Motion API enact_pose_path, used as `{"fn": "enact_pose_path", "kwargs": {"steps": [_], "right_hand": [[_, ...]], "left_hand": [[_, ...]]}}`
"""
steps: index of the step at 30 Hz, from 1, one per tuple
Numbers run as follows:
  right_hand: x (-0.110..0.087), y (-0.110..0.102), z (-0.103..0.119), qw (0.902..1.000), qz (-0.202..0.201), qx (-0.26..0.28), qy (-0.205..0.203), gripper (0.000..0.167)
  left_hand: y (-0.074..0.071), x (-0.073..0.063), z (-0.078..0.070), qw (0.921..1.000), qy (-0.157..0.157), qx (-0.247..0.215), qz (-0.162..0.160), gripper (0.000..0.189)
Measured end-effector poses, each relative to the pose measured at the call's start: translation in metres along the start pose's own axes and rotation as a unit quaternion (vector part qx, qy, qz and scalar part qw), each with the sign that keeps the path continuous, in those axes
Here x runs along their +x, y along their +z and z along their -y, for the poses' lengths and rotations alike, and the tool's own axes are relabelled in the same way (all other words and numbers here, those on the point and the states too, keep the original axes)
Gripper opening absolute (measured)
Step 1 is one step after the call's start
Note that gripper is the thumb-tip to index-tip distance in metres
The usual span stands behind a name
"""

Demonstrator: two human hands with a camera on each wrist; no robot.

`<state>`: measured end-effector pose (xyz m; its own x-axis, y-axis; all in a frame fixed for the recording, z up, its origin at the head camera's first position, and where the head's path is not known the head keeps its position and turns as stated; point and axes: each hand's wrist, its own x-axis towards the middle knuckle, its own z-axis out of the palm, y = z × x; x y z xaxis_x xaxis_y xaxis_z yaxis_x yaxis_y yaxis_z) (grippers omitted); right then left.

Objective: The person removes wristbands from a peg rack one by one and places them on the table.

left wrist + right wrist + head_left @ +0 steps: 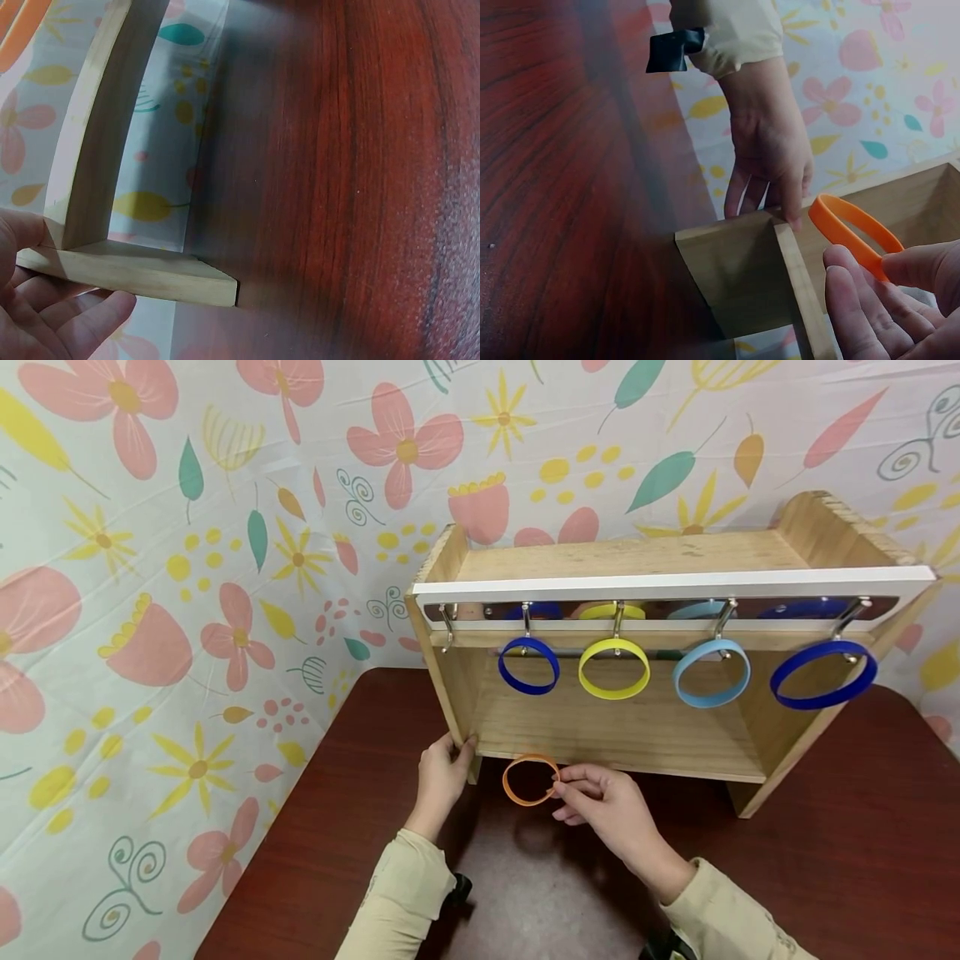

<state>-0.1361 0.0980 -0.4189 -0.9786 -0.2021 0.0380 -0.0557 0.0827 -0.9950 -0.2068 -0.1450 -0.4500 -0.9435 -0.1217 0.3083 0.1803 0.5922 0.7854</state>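
An orange silicone wristband is pinched between the thumb and fingers of my right hand, held in front of the shelf's lower board. My left hand grips the lower left side panel of a small wooden shelf. In the left wrist view, its thumb lies at the inner corner and the fingers lie along the panel's outer face. Metal hooks along the shelf's top front carry a blue wristband, a yellow one, a light blue one and another blue one. The leftmost hook is bare.
The shelf stands on a dark red-brown wooden table. A white strip with a shiny band runs across the shelf's front, holding the hooks. Behind hangs a flower-patterned cloth. A dark device sits at the left sleeve.
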Motion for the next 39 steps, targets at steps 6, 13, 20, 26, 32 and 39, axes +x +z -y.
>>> {"fn": "enact_pose_path", "kwargs": {"steps": [6,13,20,26,32,39], "right_hand": [[0.0,0.001,-0.005,1.0,0.002,0.002,0.005,0.024],[0.0,0.002,-0.012,0.9999,0.005,0.012,0.011,0.025],[-0.001,0.003,-0.02,0.9998,0.015,0.003,0.015,0.024],[-0.001,0.005,-0.029,0.9995,0.028,0.005,0.015,0.025],[0.0,0.006,-0.036,0.999,0.038,0.005,0.024,0.025],[0.002,0.007,-0.041,0.9985,0.048,-0.008,0.027,0.023]], "left_hand": [[0.001,0.0,0.001,1.0,0.0,0.006,0.0,0.017],[0.001,0.0,0.001,1.0,0.002,0.004,-0.002,0.017],[0.001,-0.001,0.001,1.0,0.003,-0.002,0.0,0.016],[0.001,-0.001,0.0,1.0,-0.002,0.0,-0.003,0.016],[0.001,-0.001,0.0,1.0,-0.001,0.0,-0.002,0.016],[0.0,-0.002,-0.001,1.0,-0.005,-0.005,0.003,0.016]]}}
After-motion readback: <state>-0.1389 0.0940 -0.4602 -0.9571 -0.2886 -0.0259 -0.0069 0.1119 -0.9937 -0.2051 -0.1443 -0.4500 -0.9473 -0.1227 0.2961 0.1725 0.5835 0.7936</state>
